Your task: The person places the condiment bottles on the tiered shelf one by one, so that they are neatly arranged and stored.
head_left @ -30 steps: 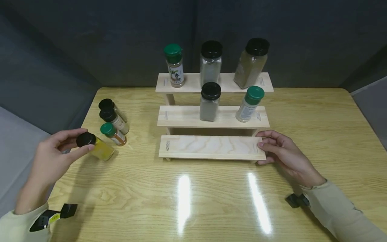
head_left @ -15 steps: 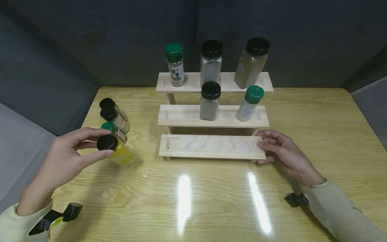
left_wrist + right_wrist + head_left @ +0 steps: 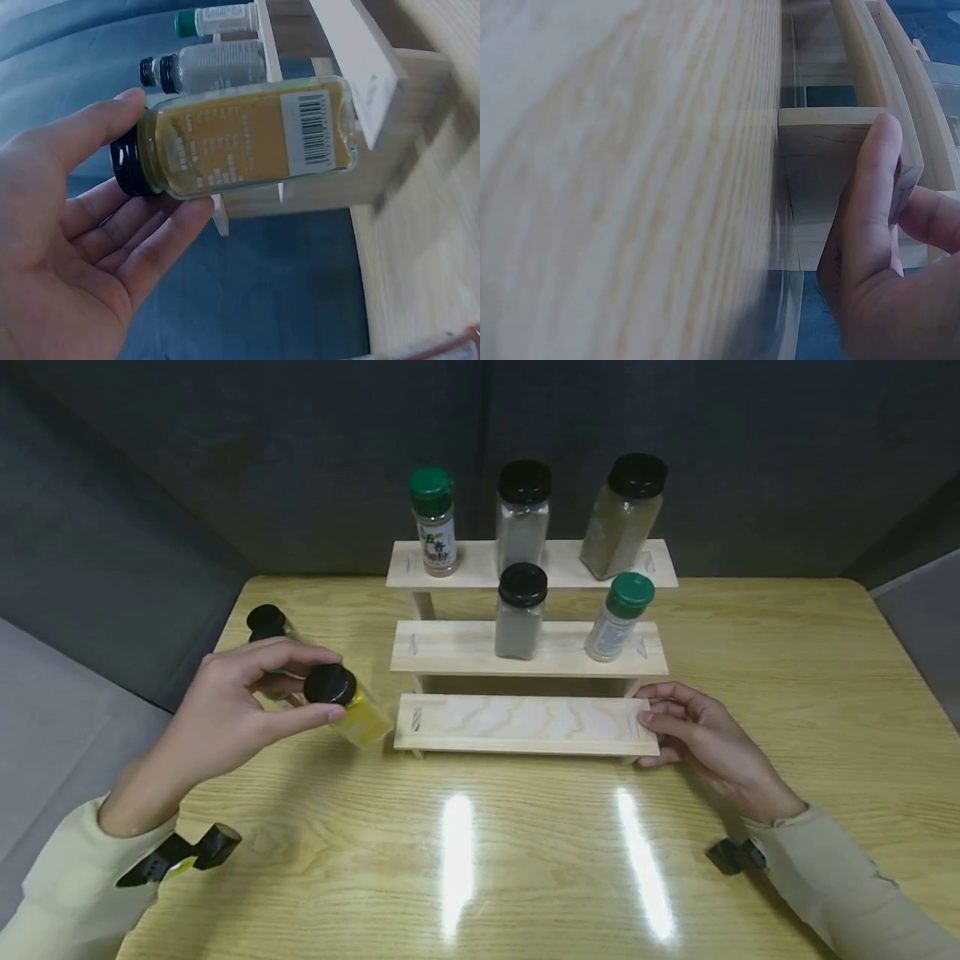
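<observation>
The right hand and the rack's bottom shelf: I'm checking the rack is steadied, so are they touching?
Touching. The right wrist view shows the right hand with its thumb pressed on the end of the bottom shelf, fingers curled beneath.

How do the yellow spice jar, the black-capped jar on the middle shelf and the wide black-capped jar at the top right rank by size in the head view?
1. Wide top-right jar, looks largest.
2. Middle-shelf jar.
3. Yellow spice jar, held in the left hand; it is tilted and nearer the camera, so its rank is less sure.

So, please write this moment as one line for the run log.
left hand: holds yellow spice jar by black cap, above table | right hand: grips bottom shelf end of wooden rack | bottom shelf: no jars
</observation>
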Tool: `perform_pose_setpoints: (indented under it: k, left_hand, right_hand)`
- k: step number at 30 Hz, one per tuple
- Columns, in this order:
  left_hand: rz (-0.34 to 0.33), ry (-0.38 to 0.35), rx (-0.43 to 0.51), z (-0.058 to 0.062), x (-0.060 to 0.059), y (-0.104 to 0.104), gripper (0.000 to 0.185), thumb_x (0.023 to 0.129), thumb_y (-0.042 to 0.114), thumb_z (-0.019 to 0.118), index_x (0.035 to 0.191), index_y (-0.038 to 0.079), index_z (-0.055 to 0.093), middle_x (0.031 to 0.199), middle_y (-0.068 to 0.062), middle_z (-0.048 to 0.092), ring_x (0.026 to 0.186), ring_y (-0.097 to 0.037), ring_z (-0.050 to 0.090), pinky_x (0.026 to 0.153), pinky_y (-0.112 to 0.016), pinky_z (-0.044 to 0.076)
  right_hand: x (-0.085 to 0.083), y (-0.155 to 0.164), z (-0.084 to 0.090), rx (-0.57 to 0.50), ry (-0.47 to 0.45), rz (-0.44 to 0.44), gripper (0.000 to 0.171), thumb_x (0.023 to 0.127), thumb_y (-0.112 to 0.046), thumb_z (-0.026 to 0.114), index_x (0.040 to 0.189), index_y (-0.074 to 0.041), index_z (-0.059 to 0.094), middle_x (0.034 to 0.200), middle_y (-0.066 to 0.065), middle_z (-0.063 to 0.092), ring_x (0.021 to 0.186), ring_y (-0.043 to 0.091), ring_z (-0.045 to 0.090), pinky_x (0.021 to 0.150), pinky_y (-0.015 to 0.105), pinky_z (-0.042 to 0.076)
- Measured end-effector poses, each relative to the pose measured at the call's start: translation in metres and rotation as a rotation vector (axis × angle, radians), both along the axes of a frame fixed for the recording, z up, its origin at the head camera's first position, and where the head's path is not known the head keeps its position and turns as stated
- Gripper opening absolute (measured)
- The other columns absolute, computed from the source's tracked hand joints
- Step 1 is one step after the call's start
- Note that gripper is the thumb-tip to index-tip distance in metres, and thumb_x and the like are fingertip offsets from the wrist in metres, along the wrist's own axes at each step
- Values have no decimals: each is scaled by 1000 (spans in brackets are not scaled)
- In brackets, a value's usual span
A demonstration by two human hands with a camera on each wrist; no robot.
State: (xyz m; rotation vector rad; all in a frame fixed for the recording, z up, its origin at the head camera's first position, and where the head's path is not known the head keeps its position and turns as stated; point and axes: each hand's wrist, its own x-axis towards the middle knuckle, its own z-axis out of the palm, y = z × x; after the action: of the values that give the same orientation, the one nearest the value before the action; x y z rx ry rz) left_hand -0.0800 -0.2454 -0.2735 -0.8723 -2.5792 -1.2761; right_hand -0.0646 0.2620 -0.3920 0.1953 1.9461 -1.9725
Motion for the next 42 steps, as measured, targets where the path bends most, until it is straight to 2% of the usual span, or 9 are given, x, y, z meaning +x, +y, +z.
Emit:
perform_pose_setpoints:
  k: [2,6,10,13,14,18,25,32,42]
  left_hand:
    - [-2,-1,-7,4,-5,5,53,75,-11,96,124,4,80,113,-2,77,93,-7,73,82,-16,62]
    - [2,-67,-1,12,-13,13,49,80,-7,95,125,5,80,113,-5,78,91,-8,76,63,-21,64]
    - [9,-139,10,20,-21,19,46,84,-3,93,127,5,80,112,-8,78,89,-10,77,52,-25,62]
    - [5,-142,26,25,-28,25,45,85,-4,92,127,3,79,112,-10,78,92,-11,77,64,-22,64]
    - [1,-135,34,26,-30,27,44,85,-4,92,127,2,79,110,-11,78,92,-11,77,66,-22,65]
    - [2,-91,36,31,-40,38,42,84,-2,94,125,2,80,108,-10,78,96,-11,74,86,-17,62]
    - [8,-133,51,38,-57,56,39,87,2,93,124,1,80,107,-12,78,95,-15,74,85,-20,63]
    - [16,-184,62,33,-68,70,37,89,6,92,124,1,79,107,-14,77,91,-20,78,81,-22,65]
    - [27,-156,28,31,-81,86,36,89,7,92,122,2,80,107,-14,78,90,-25,79,76,-20,64]
  right_hand:
    - [0,0,-1,2,4,1,28,111,-3,64,136,-2,53,112,12,61,93,22,72,77,43,69]
    - [1,-1,-1,2,11,8,27,110,-1,63,135,-2,53,111,11,61,91,22,72,76,43,70]
    - [1,-2,-1,2,10,13,27,111,-1,63,135,-1,53,111,11,61,92,22,72,76,43,69]
    - [1,-2,-1,-1,5,10,27,111,-1,63,135,-1,53,111,12,60,92,22,72,77,43,69]
    - [0,-2,-1,-2,8,13,27,110,-1,63,135,-1,53,111,11,61,92,22,71,77,43,69]
    - [1,-2,-1,-12,15,11,26,110,1,63,133,0,53,109,11,61,91,22,71,75,42,70]
    - [2,-1,-3,-18,2,-10,27,110,2,63,134,1,52,109,10,60,91,21,71,73,41,70]
    - [3,1,-4,-28,10,-8,24,110,2,63,132,-1,54,108,11,60,90,22,71,73,42,70]
    - [3,0,-3,-17,5,-7,26,110,1,63,134,-1,53,109,10,61,91,21,71,74,42,70]
